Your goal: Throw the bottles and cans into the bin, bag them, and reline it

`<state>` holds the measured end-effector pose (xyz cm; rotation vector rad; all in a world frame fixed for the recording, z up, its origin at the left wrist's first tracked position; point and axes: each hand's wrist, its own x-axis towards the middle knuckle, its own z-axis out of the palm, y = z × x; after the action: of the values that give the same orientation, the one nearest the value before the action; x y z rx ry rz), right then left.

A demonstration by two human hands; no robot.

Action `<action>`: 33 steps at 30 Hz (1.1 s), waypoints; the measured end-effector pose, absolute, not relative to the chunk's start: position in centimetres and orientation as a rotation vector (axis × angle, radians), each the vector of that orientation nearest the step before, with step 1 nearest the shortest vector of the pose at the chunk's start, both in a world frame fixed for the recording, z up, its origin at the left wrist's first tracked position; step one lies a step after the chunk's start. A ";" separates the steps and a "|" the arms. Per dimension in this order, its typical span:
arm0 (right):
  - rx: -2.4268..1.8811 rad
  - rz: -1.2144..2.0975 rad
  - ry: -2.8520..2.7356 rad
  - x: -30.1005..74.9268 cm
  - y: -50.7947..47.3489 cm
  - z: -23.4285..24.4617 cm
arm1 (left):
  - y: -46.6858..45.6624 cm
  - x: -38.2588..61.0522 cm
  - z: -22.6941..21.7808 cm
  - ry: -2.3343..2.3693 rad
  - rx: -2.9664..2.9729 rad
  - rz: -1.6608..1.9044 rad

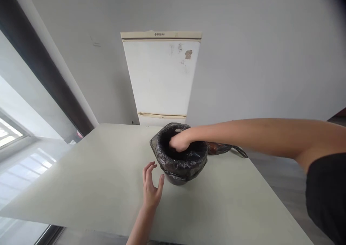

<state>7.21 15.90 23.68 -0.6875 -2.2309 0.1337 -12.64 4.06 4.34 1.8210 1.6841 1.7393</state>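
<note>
A dark trash bin (175,181) stands upright on the table, lined with a black plastic garbage bag (183,169) folded over its rim. My right hand (180,141) is inside the mouth of the bin, against the liner. Its fingers look curled into a fist, though their tips are partly hidden, and no object shows in it. Just left of the bin, my left hand (151,187) is held open, thumb and fingers apart, not touching the bag. Behind my right forearm lies another dark plastic bag (220,148) with something reddish-brown showing through it.
The pale green table (108,180) reaches toward a white refrigerator (162,75) that stands against the grey wall (256,57). A window (10,131) and a bright sill are at the left. Grey floor (281,187) shows past the table's right edge.
</note>
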 end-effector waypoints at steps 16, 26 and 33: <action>-0.860 0.702 -1.897 17.8 14.4 21.7 | 8.6 -14.0 13.4 1.122 1.664 1.923; -0.741 1.109 -1.572 13.6 13.5 11.6 | 12.6 -12.5 8.8 1.405 1.318 1.621; -0.815 1.236 -1.515 14.7 12.6 6.5 | 9.2 -14.1 7.2 1.464 1.438 1.498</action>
<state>14.74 12.60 6.53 -0.8145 -1.5146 1.2362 -14.11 9.22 7.21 1.4379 1.4636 1.4979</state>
